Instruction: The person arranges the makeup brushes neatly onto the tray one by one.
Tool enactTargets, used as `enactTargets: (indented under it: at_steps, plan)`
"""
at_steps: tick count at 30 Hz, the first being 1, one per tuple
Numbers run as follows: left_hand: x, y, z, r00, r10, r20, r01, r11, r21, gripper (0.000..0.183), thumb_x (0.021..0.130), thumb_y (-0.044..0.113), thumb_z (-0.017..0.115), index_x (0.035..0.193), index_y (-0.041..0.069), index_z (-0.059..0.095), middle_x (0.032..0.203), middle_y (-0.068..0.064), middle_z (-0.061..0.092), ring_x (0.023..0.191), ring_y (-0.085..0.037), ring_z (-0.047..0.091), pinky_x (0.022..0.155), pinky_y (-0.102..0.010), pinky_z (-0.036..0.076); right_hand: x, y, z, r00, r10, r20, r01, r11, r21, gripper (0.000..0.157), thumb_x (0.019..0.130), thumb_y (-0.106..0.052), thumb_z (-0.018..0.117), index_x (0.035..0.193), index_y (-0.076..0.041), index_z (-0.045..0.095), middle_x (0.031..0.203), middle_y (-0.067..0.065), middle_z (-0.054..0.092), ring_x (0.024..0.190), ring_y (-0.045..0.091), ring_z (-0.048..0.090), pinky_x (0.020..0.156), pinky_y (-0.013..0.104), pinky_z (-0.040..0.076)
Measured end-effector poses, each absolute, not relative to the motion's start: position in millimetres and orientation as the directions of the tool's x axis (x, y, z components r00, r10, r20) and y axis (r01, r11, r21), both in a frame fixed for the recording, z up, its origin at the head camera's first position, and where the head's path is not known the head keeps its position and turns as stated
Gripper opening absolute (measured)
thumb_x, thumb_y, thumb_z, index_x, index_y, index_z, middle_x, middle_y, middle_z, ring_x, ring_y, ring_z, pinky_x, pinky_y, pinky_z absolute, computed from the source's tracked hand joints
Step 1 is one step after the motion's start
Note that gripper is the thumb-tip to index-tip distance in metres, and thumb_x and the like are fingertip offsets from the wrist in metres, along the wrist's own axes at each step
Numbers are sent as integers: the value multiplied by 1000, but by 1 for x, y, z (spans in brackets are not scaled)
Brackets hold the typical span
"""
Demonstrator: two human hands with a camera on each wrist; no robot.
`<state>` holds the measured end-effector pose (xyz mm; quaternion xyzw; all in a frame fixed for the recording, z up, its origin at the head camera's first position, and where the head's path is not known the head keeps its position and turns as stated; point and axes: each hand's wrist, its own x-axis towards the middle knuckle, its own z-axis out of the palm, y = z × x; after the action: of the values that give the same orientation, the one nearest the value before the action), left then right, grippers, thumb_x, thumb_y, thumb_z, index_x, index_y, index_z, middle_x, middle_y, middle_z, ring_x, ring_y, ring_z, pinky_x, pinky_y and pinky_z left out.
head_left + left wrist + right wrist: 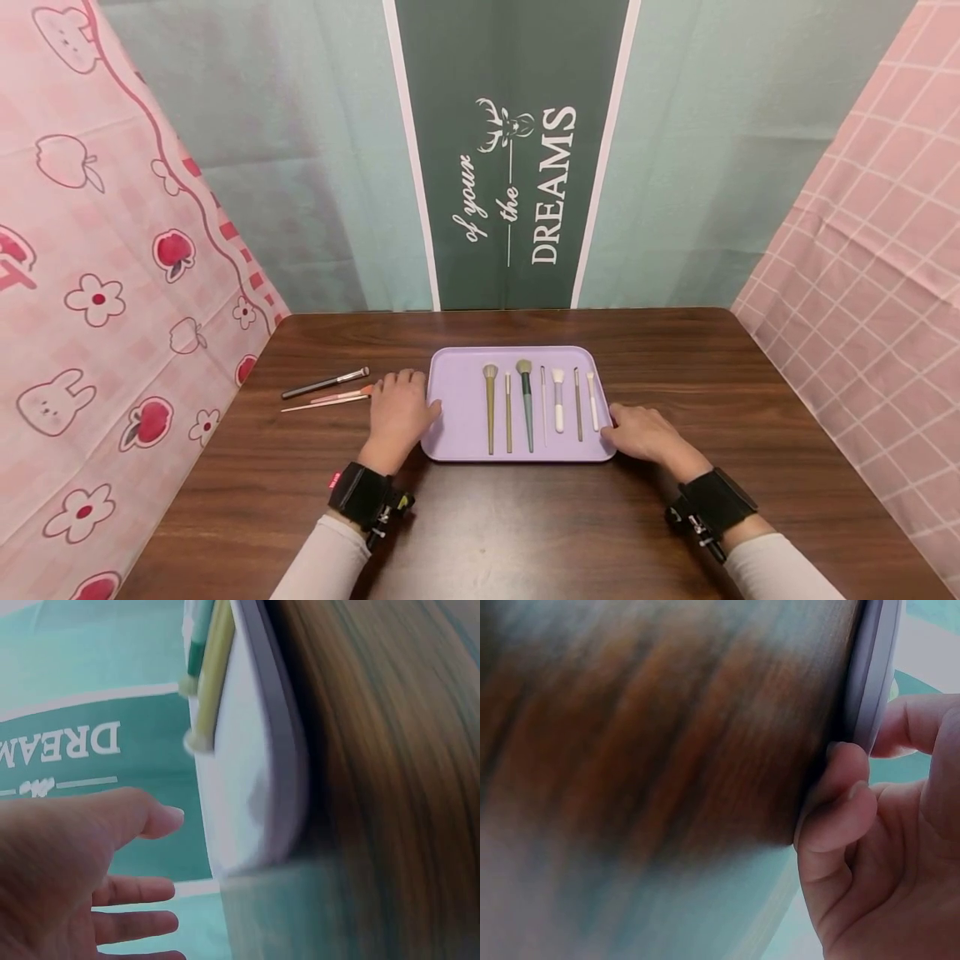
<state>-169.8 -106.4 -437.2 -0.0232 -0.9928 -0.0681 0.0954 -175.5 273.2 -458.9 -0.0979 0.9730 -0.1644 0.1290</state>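
Note:
A lilac tray [457, 408] lies on the wooden table, bearing several makeup brushes in a row, among them an olive brush [491, 412], a teal-handled brush [527, 408] and a white-and-lilac brush [558, 404]. Beside the tray's left edge is my left hand [401, 408], its thumb toward the rim. Its fingers look straight and spread in the left wrist view, with nothing between them and the thumb. My right hand [641, 429] holds the tray's right edge near the front corner. In the right wrist view, the thumb is over the rim [874, 675] and curled fingers [836, 817] lie at its underside.
Left of my left hand lie a black-handled brush [322, 384] and a few thin pinkish brushes [337, 398]. A patterned pink cloth [135, 317] hangs at the left, a pink grid cloth [877, 275] at the right. A green curtain [510, 50] hangs behind the table [495, 525].

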Motion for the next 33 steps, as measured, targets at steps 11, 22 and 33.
enactTargets:
  at_steps: [11,22,33]
  plan:
    - [-164,-154,-440,-974,8,227,44,987,153,52,86,36,77,118,-3,64,122,-24,63,119,-46,54,100,-62,41,-175,273,-461,-948,-230,-221,-144,926,-348,22,91,-26,61,102,-7,62,80,2,57,71,22,52,61,35,38]
    - [-160,-186,-442,-972,-8,235,37,982,184,41,88,32,75,112,0,65,121,-25,63,115,-47,55,97,-65,41,-175,274,-461,-951,-230,-206,-151,928,-339,21,90,-26,61,100,-8,62,81,3,58,72,22,52,62,36,40]
    - [-153,-216,-445,-978,-33,204,6,983,184,50,88,30,75,118,-7,61,120,-30,61,115,-51,53,96,-67,40,-175,273,-460,-953,-224,-206,-147,931,-333,20,91,-27,61,99,-9,62,83,3,59,73,23,53,62,37,41]
